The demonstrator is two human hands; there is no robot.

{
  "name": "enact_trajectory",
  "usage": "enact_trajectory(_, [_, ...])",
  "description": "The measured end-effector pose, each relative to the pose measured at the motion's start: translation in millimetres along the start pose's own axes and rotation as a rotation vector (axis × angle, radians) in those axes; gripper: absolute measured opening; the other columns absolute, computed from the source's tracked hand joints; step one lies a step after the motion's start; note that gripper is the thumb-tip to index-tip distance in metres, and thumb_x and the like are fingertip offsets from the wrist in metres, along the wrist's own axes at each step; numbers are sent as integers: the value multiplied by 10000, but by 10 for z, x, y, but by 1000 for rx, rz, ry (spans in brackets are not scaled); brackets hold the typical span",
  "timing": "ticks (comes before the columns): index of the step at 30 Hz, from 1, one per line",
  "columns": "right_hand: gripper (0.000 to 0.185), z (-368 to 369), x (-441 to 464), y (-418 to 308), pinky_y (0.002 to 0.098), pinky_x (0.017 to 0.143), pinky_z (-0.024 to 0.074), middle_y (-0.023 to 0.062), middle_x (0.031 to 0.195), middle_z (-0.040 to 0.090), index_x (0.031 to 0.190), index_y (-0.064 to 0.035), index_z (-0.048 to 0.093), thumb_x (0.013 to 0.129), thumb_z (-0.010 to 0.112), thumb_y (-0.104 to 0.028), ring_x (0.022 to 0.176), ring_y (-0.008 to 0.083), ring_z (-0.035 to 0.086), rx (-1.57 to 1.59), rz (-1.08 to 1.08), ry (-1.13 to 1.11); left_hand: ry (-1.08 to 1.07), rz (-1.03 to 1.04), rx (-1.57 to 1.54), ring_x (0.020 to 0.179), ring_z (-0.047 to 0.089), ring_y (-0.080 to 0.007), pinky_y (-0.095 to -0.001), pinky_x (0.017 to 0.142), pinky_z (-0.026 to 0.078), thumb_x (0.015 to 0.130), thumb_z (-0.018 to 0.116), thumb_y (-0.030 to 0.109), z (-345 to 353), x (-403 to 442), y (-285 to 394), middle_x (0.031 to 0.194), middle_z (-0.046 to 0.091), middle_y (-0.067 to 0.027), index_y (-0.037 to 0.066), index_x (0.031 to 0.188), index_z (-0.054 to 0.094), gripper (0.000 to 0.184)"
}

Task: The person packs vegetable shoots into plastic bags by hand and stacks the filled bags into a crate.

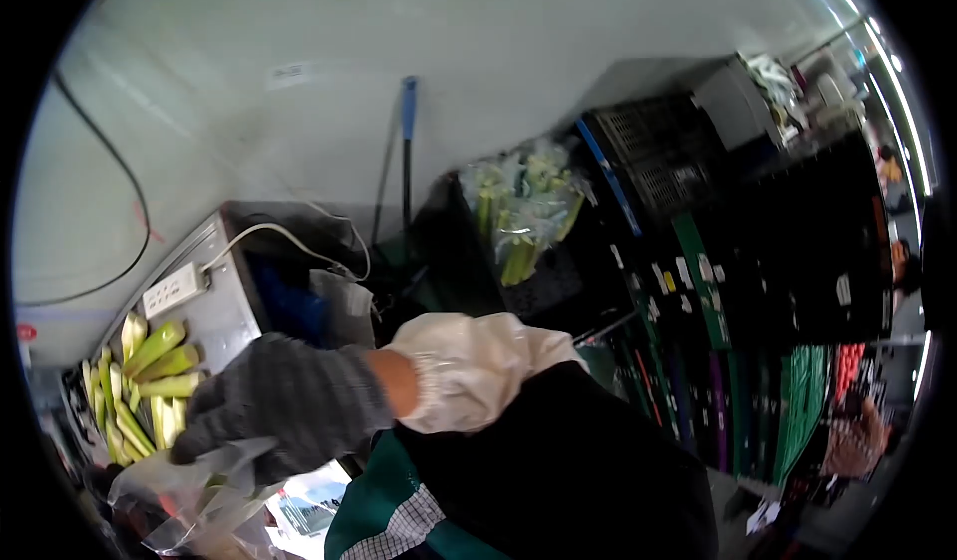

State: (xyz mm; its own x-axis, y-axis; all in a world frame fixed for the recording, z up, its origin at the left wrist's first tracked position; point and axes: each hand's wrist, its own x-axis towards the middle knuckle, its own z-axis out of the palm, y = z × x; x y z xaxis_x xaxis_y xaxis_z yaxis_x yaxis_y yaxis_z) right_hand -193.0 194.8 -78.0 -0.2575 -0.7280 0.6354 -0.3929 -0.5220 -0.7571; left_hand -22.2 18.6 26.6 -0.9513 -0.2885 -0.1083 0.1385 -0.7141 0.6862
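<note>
My right hand [284,401], in a grey knitted glove below a white sleeve cover [474,366], reaches left across the view. Its fingers are closed at the top of a clear plastic bag [199,480]. A dark shape with a reddish patch shows behind the bag at the lower left. It may be my left hand [125,500], but its fingers are hidden and blurred. Beside the right hand lies a pile of thick, pale green vegetable stalks [159,361] on a metal table [221,306].
A white power strip [174,289] with a cable sits on the table. Behind it, a blue-handled pole [408,112] leans against the wall. Bagged leafy stalks [528,206] rest in a black crate [563,286]. Stacked crates [668,161] stand to the right.
</note>
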Motion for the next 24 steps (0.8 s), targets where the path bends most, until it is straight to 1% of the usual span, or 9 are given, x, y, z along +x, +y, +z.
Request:
enact_trajectory(3, [345,-285,-534,-205,345,666,471,91,877,593,977,-108,572,673,643,-255,749,252,584,-295,-22,216,449,125,1103,826,549,-164,-291,701,467,817,512,160,-56,364,-512,878,551,-95,20,946,528,192])
enact_trajectory(5, [263,-461,-931,-442,333,601,486,89,843,606,932,-114,586,706,617,-244,680,239,596,-563,50,306,-152,22,610,521,459,-78,-180,418,373,765,529,142,226,537,-877,814,549,-66,-33,1249,319,556])
enact_trajectory(7, [237,-628,-1317,-607,318,604,493,99,850,612,920,-99,588,733,595,-244,686,240,603,-786,206,294,-107,-160,806,467,406,-65,-188,360,333,780,530,183,479,876,-1333,692,471,-31,15,1034,462,312])
enact_trajectory(10, [217,-772,-1950,-683,301,675,488,120,851,612,915,-57,585,783,560,-228,744,258,600,-914,491,670,-217,-287,625,625,539,-154,-235,532,460,813,529,124,466,1137,-1937,783,522,-82,15,997,484,218])
enact_trajectory(14, [225,-818,-3020,-286,280,723,457,66,896,606,926,25,576,814,569,-170,784,140,560,-735,793,1416,-111,-607,465,653,578,-176,-288,607,520,826,519,116,-56,1283,-2375,801,555,-105,2,977,504,190])
enact_trajectory(19, [227,-1204,-4859,674,237,631,416,14,785,601,884,2,607,810,586,-211,708,90,507,-831,882,1732,65,-741,523,636,556,-180,-277,583,473,830,520,175,-771,1297,-2605,772,557,-73,30,941,514,183])
enact_trajectory(20, [350,-1287,-5005,799,230,795,404,72,1020,586,1109,-5,523,831,539,-216,894,144,542,-740,1031,1706,75,-774,536,640,552,-178,-275,584,469,833,517,180,-936,1287,-2616,774,554,-70,41,940,511,176])
enact_trajectory(22, [356,-1421,-5129,912,235,769,420,88,988,601,1087,-43,546,850,479,-301,867,175,566,-1051,1658,1603,168,-733,529,627,577,-184,-285,542,492,835,518,155,-1060,1246,-2635,761,573,-82,15,943,514,177])
enact_trajectory(24, [510,-1467,-5489,1202,313,769,437,119,1042,576,1161,-17,457,842,439,-414,928,275,556,-873,1775,1868,242,-747,516,628,569,-188,-286,557,483,839,512,168,-1166,1205,-2644,760,569,-86,18,931,512,176])
